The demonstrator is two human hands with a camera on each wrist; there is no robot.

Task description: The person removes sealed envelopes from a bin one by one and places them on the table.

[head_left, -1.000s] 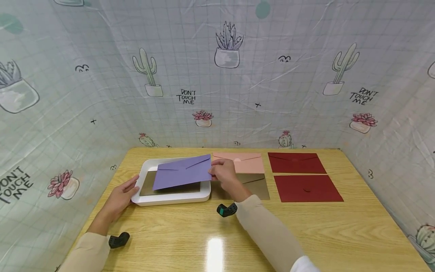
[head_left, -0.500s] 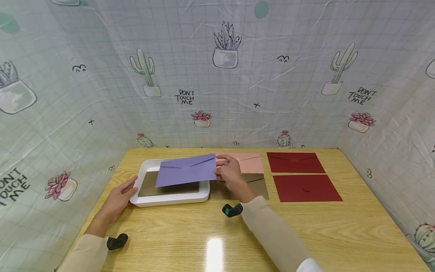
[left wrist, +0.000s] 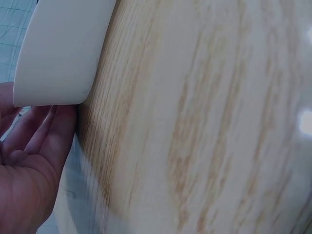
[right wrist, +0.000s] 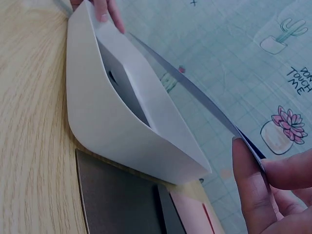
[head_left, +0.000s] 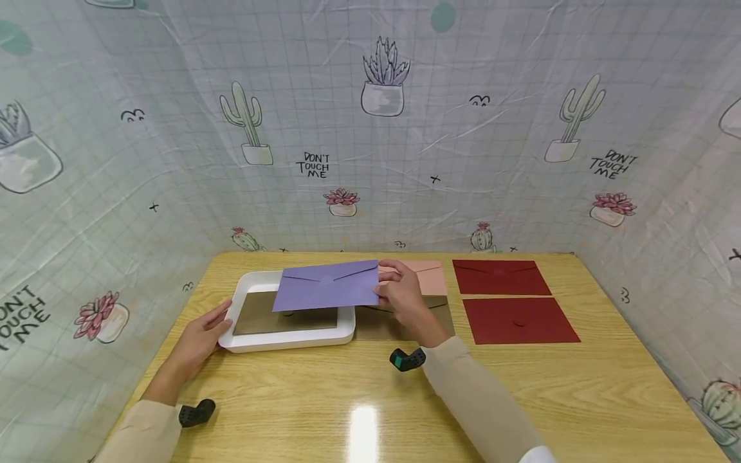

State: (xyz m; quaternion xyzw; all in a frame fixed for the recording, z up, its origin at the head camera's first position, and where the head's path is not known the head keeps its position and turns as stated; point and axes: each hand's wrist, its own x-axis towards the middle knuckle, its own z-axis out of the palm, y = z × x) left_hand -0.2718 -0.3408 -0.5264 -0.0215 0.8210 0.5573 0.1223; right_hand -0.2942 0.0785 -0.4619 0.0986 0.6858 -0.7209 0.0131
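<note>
My right hand (head_left: 406, 297) pinches the right end of a purple envelope (head_left: 325, 288) between thumb and fingers. The envelope slants over a white tray (head_left: 289, 343), raised above its rim; in the right wrist view the envelope (right wrist: 187, 87) appears nearly edge-on. Inside the tray lies a brown envelope (head_left: 257, 315), partly covered by the purple one in the head view. My left hand (head_left: 199, 337) grips the tray's left end. Its digits reach over the rim in the right wrist view, while other fingers (left wrist: 41, 131) lie against the outside in the left wrist view.
Right of the tray, another brown envelope (head_left: 373, 328) lies on the wooden table (head_left: 301, 399), with a pink envelope (head_left: 429, 278) behind it. Two dark red envelopes, a back one (head_left: 500, 276) and a front one (head_left: 521, 321), lie farther right. A patterned curtain (head_left: 428, 148) surrounds the table.
My right hand has moved to the right with the purple envelope, which uncovers more of the brown envelope in the tray. My left hand stays at the tray's left end.
</note>
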